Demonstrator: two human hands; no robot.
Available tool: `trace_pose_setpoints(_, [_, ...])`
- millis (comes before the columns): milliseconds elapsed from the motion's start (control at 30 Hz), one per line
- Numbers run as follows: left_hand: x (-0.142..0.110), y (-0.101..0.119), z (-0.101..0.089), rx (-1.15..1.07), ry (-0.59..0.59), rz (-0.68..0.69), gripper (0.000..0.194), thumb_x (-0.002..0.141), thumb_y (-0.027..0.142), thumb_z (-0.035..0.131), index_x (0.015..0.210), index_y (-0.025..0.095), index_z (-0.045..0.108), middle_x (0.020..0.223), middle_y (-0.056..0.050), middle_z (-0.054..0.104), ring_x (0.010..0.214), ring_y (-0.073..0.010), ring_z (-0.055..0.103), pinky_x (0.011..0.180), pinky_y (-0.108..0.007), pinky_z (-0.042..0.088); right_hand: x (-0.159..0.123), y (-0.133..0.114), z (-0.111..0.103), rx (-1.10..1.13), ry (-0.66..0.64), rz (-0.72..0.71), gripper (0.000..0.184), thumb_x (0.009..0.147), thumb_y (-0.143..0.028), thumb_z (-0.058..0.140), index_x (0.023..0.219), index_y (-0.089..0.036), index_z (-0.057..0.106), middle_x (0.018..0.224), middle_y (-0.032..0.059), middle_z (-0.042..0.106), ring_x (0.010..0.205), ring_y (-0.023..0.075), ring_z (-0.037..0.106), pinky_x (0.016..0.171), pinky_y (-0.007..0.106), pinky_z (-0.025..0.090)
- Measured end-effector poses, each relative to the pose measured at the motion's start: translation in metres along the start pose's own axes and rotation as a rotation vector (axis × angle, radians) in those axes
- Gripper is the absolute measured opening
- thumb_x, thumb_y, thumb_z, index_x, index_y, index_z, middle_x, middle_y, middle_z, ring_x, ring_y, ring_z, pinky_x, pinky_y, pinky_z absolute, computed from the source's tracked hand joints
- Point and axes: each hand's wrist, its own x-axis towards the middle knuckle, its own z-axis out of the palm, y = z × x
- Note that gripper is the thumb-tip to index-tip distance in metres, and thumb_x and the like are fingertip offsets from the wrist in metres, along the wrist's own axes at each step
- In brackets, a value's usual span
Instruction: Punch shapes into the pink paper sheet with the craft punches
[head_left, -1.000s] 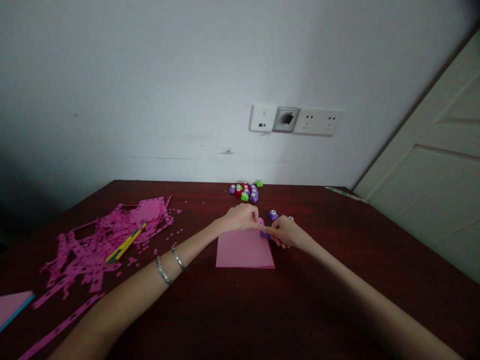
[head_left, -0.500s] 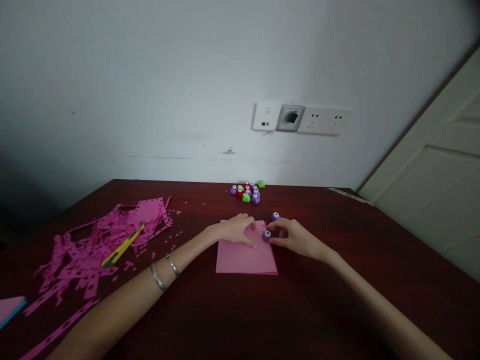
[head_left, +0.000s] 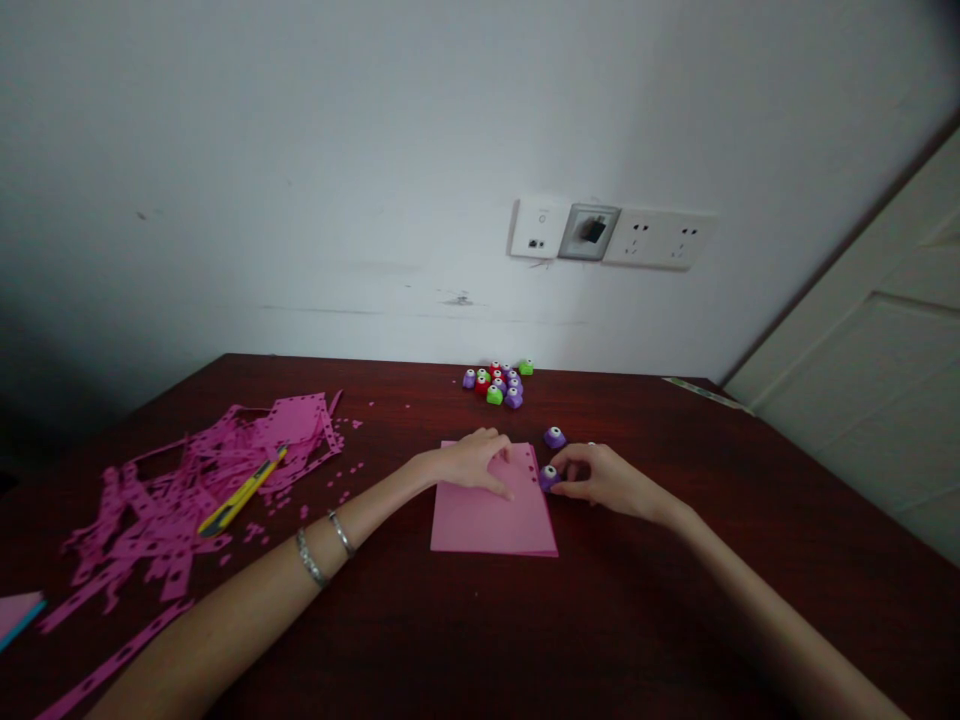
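My left hand (head_left: 474,462) rests on a folded pink paper sheet (head_left: 487,520), pressing it to the table and holding nothing. Small punched shapes show along the sheet's right edge (head_left: 534,468). My right hand (head_left: 604,478) grips a purple craft paper punch (head_left: 550,478) at that edge, and the punch seems to bite the paper. A second purple punch (head_left: 555,437) stands just beyond, near my right fingers. Two metal bangles (head_left: 319,550) circle my left wrist.
Several small craft punches (head_left: 495,384) in purple, red and green stand grouped at the far edge of the dark red wooden table (head_left: 375,640). Pink cut scraps (head_left: 187,490) and a yellow utility knife (head_left: 240,492) lie to the left. Wall sockets and a door stand beyond.
My right hand has carried the purple punch from the sheet's top right corner down along its right edge. Punched shapes now show there. My left hand stays on the sheet.
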Motion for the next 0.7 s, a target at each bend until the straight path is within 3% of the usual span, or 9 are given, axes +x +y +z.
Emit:
trace_pose_setpoints(133, [0.0, -0.002, 0.002, -0.005, 0.001, -0.018, 0.053, 0.06, 0.055, 0.065, 0.098, 0.02, 0.05, 0.1, -0.004, 0.048, 0.097, -0.0229, 0.043, 0.076, -0.029, 0.034, -0.004, 0.01, -0.014, 0.059, -0.03, 0.107, 0.033, 0.069, -0.038, 0.065, 0.091, -0.014, 0.062, 0.073, 0.0029, 0.059, 0.057, 0.0116, 0.052, 0.042, 0.019, 0.043])
trace_pose_setpoints(433, [0.0, -0.004, 0.004, -0.007, 0.019, -0.006, 0.054, 0.061, 0.056, 0.065, 0.097, 0.02, 0.05, 0.099, -0.004, 0.048, 0.096, -0.0226, 0.043, 0.075, -0.029, 0.034, -0.007, 0.026, -0.027, 0.061, -0.009, 0.14, 0.035, 0.068, -0.04, 0.065, 0.092, -0.014, 0.063, 0.074, 0.0041, 0.06, 0.059, 0.0126, 0.053, 0.043, 0.02, 0.042])
trace_pose_setpoints(533, [0.0, -0.003, 0.004, -0.005, 0.015, -0.018, 0.053, 0.061, 0.055, 0.065, 0.097, 0.019, 0.05, 0.099, -0.005, 0.048, 0.097, -0.0229, 0.042, 0.076, -0.029, 0.034, -0.006, 0.025, -0.025, 0.017, -0.023, 0.119, 0.032, 0.069, -0.038, 0.064, 0.09, -0.015, 0.064, 0.075, 0.0043, 0.061, 0.059, 0.0133, 0.054, 0.045, 0.021, 0.041])
trace_pose_setpoints(700, [-0.001, -0.003, 0.003, -0.008, 0.017, -0.008, 0.052, 0.062, 0.055, 0.064, 0.097, 0.019, 0.05, 0.098, -0.005, 0.048, 0.095, -0.0218, 0.043, 0.075, -0.029, 0.034, -0.008, 0.018, -0.025, -0.096, 0.014, 0.0, 0.024, 0.069, -0.034, 0.064, 0.085, -0.016, 0.066, 0.078, 0.0034, 0.064, 0.068, 0.0153, 0.057, 0.061, 0.025, 0.043])
